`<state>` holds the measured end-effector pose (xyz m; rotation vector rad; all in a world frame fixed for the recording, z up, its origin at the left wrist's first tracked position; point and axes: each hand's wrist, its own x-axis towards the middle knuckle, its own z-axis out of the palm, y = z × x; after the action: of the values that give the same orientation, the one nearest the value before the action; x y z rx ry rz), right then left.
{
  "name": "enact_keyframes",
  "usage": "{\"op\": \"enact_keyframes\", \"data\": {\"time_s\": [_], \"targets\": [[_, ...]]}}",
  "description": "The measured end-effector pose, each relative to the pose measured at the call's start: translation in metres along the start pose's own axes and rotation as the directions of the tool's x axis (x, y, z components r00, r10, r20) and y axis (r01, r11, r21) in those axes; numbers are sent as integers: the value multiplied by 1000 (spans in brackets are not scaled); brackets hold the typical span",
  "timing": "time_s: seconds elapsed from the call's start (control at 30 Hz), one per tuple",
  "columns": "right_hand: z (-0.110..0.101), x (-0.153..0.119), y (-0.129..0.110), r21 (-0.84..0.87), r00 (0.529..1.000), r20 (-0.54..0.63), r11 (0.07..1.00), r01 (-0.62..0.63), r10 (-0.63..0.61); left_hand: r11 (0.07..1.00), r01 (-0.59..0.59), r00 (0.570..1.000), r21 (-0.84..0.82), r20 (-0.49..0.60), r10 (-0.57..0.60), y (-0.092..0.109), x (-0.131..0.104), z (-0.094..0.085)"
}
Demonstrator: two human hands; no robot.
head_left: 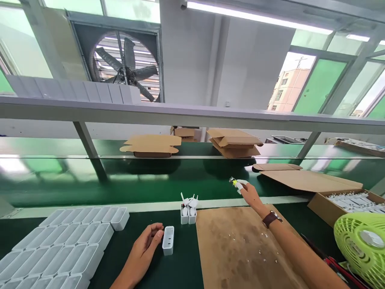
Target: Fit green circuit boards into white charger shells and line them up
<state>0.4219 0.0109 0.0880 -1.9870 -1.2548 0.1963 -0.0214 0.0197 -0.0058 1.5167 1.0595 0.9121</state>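
Observation:
My right hand (247, 192), with white coverings on its fingertips and a dark watch on the wrist, reaches over the green belt. It pinches a small part (232, 181) with yellow-green and dark areas. My left hand (147, 245) rests on the dark green table with fingers curled and apart, holding nothing. Just right of its fingertips stands an empty white case (168, 240). Farther back, two white cases (188, 216) stand side by side, filled with white parts that stick up. Rows of white cases (69, 237) lie at the left.
A stained brown cardboard sheet (237, 249) covers the table's middle right. At the right are an open carton (327, 206) of white parts and a green fan (361, 245). Flat cartons (152, 143) lie beyond the belt (144, 184), under a metal rail (192, 116).

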Motion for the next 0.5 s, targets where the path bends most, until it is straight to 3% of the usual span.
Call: {"op": "enact_keyframes", "data": {"time_s": [0.13,0.2,0.3,0.4,0.5], "targets": [[12,-63,-25,132,957,259,986,100,-132,981,-147,988,126,58,141,8,-9,5],[31,-98,-40,182,902,391,976,118,-182,965,-161,985,207,98,143,12,-12,7],[69,-140,-63,226,791,561,964,137,-244,960,-151,988,237,49,144,13,-14,8],[99,-161,-88,221,708,636,951,214,-307,964,-165,984,210,-29,174,12,-16,6],[107,-165,-111,153,676,641,923,352,-364,958,-197,974,209,-72,216,11,-20,4]]}}
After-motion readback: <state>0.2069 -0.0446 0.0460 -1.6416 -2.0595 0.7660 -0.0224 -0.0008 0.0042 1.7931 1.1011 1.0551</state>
